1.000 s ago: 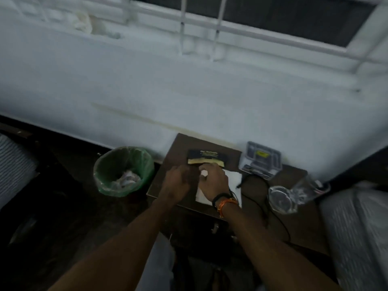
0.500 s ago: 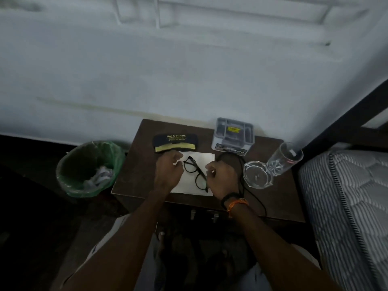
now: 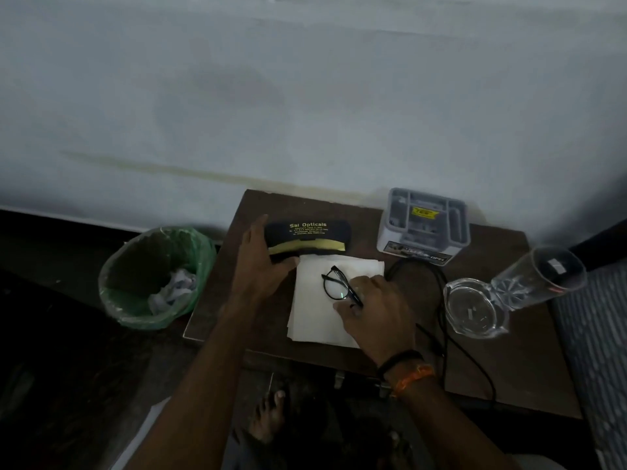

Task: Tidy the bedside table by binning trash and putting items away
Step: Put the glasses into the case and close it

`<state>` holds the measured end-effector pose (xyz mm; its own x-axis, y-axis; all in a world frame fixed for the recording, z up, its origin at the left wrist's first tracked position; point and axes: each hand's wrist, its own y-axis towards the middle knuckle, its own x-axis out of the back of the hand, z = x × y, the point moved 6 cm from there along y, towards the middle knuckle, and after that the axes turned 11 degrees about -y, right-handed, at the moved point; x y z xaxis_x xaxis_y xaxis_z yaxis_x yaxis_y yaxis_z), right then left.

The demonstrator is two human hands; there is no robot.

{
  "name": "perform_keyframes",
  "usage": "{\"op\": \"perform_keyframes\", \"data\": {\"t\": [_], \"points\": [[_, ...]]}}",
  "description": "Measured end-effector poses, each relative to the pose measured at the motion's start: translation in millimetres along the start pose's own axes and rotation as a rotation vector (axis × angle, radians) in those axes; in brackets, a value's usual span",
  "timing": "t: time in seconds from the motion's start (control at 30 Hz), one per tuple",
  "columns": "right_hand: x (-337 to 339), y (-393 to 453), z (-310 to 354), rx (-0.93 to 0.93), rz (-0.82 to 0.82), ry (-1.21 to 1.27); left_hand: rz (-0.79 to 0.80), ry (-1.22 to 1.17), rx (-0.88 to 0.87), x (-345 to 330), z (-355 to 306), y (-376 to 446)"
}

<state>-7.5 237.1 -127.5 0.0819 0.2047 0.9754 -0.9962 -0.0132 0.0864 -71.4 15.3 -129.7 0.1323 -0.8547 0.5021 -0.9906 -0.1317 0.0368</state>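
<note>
left hand (image 3: pixel 263 262) wrapped round the black glasses case (image 3: pixel 307 238) at far bench (image 3: pixel 502 361) | right hand (image 3: pixel 376 308) pinching what looks like the glasses (image 3: pixel 336 283) arm, on white paper (image 3: pixel 315 317)

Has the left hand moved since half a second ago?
Yes. The left hand has gone from the paper up to the black case, fingers wrapped round its left end.

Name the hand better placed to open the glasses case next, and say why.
Left. The left hand already wraps the end of the glasses case, while the right hand is busy pinching the glasses on the white paper.
</note>
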Motion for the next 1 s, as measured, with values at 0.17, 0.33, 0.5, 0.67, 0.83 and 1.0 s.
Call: {"op": "perform_keyframes", "data": {"t": [0.17, 0.33, 0.5, 0.67, 0.83, 1.0], "points": [[-1.6, 9.8, 5.7, 0.012, 0.057, 0.054, -0.002, 0.004, -0.017, -2.0, -1.5, 11.7], [4.3, 23.2, 5.0, -0.026, 0.119, 0.201, -0.023, 0.025, -0.094, 2.4, 2.7, 19.0], [21.0, 37.6, 0.7, -0.073, 0.130, 0.414, -0.052, -0.077, -0.023, 15.1, 15.3, 21.7], [23.7, 50.6, 0.2, -0.136, 0.245, 0.790, 0.061, -0.206, 0.049, 10.5, 17.5, 21.6], [17.2, 55.1, 6.7, -0.165, 0.319, 0.959, 0.054, -0.044, -0.002, 6.3, 15.1, 26.7], [7.7, 55.7, 5.2, -0.182, 0.339, 0.968, 0.068, -0.046, 0.004, 8.0, 16.4, 28.2]]}}
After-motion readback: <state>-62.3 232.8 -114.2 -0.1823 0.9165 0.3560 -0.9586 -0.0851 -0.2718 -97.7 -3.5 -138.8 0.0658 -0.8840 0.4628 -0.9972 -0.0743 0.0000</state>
